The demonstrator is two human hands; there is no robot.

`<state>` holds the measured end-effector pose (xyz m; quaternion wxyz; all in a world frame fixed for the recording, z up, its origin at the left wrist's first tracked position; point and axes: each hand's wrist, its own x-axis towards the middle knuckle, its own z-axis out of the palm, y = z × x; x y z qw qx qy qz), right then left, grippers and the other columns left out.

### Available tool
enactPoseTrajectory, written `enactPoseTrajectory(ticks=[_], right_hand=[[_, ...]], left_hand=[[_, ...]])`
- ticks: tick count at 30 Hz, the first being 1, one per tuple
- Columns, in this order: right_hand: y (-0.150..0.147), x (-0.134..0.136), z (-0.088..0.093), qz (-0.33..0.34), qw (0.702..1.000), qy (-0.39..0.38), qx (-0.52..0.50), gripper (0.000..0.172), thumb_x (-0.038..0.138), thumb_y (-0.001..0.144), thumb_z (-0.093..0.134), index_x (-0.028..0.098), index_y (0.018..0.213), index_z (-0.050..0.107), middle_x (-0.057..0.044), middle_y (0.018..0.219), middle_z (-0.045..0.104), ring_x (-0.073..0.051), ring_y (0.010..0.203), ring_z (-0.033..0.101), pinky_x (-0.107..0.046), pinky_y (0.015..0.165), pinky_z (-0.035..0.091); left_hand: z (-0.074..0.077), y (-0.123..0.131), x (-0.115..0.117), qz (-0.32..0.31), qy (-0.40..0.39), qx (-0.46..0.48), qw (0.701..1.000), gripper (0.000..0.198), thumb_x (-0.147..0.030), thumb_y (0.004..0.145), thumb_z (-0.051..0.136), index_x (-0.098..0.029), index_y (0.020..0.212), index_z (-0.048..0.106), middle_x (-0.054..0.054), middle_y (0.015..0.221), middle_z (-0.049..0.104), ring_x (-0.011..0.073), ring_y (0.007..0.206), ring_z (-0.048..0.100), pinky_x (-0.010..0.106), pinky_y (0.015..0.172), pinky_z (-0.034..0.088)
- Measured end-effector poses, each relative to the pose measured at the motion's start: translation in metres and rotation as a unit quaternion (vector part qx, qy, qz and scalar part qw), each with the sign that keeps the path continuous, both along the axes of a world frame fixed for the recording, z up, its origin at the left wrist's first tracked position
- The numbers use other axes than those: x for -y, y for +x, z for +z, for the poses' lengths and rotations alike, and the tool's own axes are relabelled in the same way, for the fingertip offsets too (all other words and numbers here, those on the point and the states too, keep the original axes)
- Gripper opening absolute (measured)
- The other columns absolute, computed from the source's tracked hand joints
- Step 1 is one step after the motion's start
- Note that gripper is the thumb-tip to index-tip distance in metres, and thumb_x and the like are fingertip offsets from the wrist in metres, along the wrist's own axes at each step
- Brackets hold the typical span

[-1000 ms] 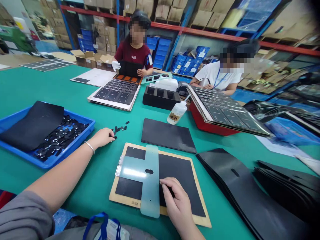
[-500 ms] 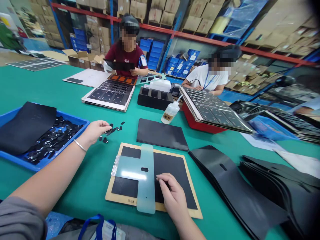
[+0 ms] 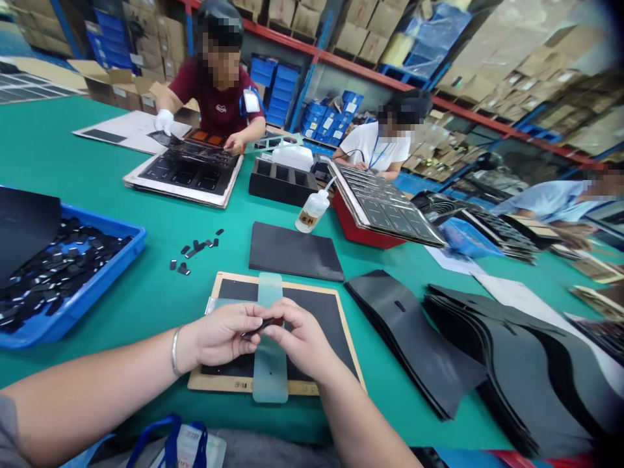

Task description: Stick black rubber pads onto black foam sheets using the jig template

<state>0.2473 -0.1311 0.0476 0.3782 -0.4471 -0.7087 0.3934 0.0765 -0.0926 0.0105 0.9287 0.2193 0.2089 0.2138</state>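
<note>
Both of my hands meet above a wooden-framed board [image 3: 224, 383] that carries a black sheet and a translucent template strip [image 3: 269, 374]. My left hand [image 3: 221, 335] and my right hand [image 3: 297, 338] pinch one small black piece [image 3: 260, 325] between their fingertips, just over the strip. A few more small black pieces [image 3: 195, 250] lie loose on the green table beyond the board. A blue tray [image 3: 92, 279] at the left holds many such pieces and a black sheet.
A flat black sheet [image 3: 292, 250] lies past the board, with stacks of black sheets [image 3: 414, 338] fanned out at the right. A squeeze bottle [image 3: 312, 211], a black compartment box [image 3: 280, 182] and trays of parts stand farther back. Three people work across the table.
My left hand left the loose pieces and came back over the board with one piece. My right hand lifted off the black sheet to meet it. The view swung right.
</note>
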Motion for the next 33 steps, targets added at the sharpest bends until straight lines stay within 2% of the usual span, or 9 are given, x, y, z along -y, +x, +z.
enactPoseTrajectory(ticks=[3, 10, 12, 13, 16, 18, 21, 26, 33], right_hand=[[-0.002, -0.005, -0.003, -0.006, 1.0, -0.025, 0.01, 0.006, 0.018, 0.081, 0.06, 0.02, 0.081, 0.066, 0.0, 0.077, 0.057, -0.012, 0.074, 0.054, -0.025, 0.071, 0.043], [-0.007, -0.015, 0.008, 0.008, 0.984, -0.077, 0.159, 0.023, 0.017, 0.084, 0.053, 0.019, 0.064, 0.063, 0.001, 0.068, 0.054, -0.011, 0.071, 0.053, -0.023, 0.069, 0.04], [-0.008, -0.017, 0.007, 0.003, 0.982, -0.074, 0.172, 0.017, 0.019, 0.084, 0.053, 0.02, 0.071, 0.065, 0.001, 0.068, 0.054, -0.011, 0.07, 0.053, -0.024, 0.069, 0.041], [-0.008, -0.017, 0.005, -0.01, 0.983, -0.067, 0.17, 0.012, 0.02, 0.083, 0.055, 0.021, 0.082, 0.067, 0.001, 0.071, 0.055, -0.011, 0.071, 0.054, -0.025, 0.069, 0.041], [-0.007, -0.015, 0.0, -0.085, 0.986, -0.014, 0.14, 0.027, 0.023, 0.08, 0.059, 0.024, 0.108, 0.061, -0.001, 0.083, 0.056, -0.013, 0.073, 0.054, -0.026, 0.068, 0.044], [-0.009, -0.011, 0.0, -0.122, 0.984, 0.04, 0.12, 0.021, 0.024, 0.082, 0.057, 0.023, 0.102, 0.061, -0.003, 0.088, 0.056, -0.015, 0.079, 0.054, -0.029, 0.071, 0.045], [-0.016, -0.002, 0.002, -0.107, 0.977, 0.095, 0.158, 0.012, 0.023, 0.082, 0.056, 0.023, 0.091, 0.063, -0.006, 0.095, 0.057, -0.021, 0.097, 0.052, -0.036, 0.083, 0.043], [-0.029, 0.004, -0.005, -0.076, 0.953, 0.094, 0.276, 0.017, 0.02, 0.073, 0.063, 0.023, 0.09, 0.064, -0.009, 0.12, 0.051, -0.028, 0.11, 0.046, -0.048, 0.09, 0.037], [-0.023, 0.002, -0.006, -0.091, 0.987, 0.039, 0.129, 0.007, 0.016, 0.077, 0.059, 0.022, 0.073, 0.061, -0.005, 0.102, 0.057, -0.022, 0.108, 0.049, -0.038, 0.091, 0.039]], left_hand=[[0.001, -0.005, -0.001, 0.006, -0.005, -0.02, 1.0, 0.011, -0.015, 0.074, 0.069, -0.01, 0.081, 0.061, 0.001, 0.066, 0.058, 0.0052, 0.053, 0.056, 0.014, 0.052, 0.049], [-0.001, -0.005, 0.001, -0.019, -0.037, -0.029, 0.999, 0.021, -0.029, 0.085, 0.054, -0.01, 0.085, 0.061, 0.006, 0.074, 0.06, 0.0093, 0.056, 0.057, 0.02, 0.052, 0.048], [-0.001, -0.005, 0.002, -0.006, -0.031, -0.028, 0.999, 0.02, -0.029, 0.087, 0.052, -0.01, 0.084, 0.06, 0.005, 0.072, 0.059, 0.0093, 0.055, 0.056, 0.019, 0.05, 0.047], [-0.001, -0.004, 0.003, 0.004, -0.028, -0.025, 0.999, 0.02, -0.028, 0.087, 0.051, -0.011, 0.084, 0.06, 0.005, 0.071, 0.059, 0.0093, 0.054, 0.056, 0.02, 0.049, 0.046], [0.001, -0.003, 0.004, 0.035, -0.031, -0.014, 0.999, 0.021, -0.026, 0.089, 0.047, -0.01, 0.084, 0.06, 0.005, 0.071, 0.058, 0.0102, 0.056, 0.057, 0.022, 0.053, 0.049], [0.003, -0.001, 0.003, 0.062, -0.047, -0.01, 0.997, 0.022, -0.024, 0.09, 0.044, -0.01, 0.085, 0.06, 0.005, 0.072, 0.059, 0.0108, 0.059, 0.058, 0.024, 0.059, 0.051], [0.003, 0.001, 0.0, 0.11, -0.07, -0.012, 0.991, 0.023, -0.021, 0.091, 0.041, -0.01, 0.088, 0.061, 0.007, 0.078, 0.061, 0.0123, 0.067, 0.061, 0.026, 0.065, 0.053], [0.0, 0.002, -0.001, 0.135, -0.085, 0.012, 0.987, 0.022, -0.018, 0.091, 0.041, -0.009, 0.092, 0.061, 0.009, 0.08, 0.063, 0.0143, 0.068, 0.062, 0.024, 0.058, 0.052], [0.001, -0.001, -0.001, 0.121, -0.091, -0.002, 0.988, 0.016, -0.015, 0.085, 0.047, -0.009, 0.09, 0.061, 0.007, 0.077, 0.062, 0.0121, 0.063, 0.06, 0.026, 0.062, 0.053]])
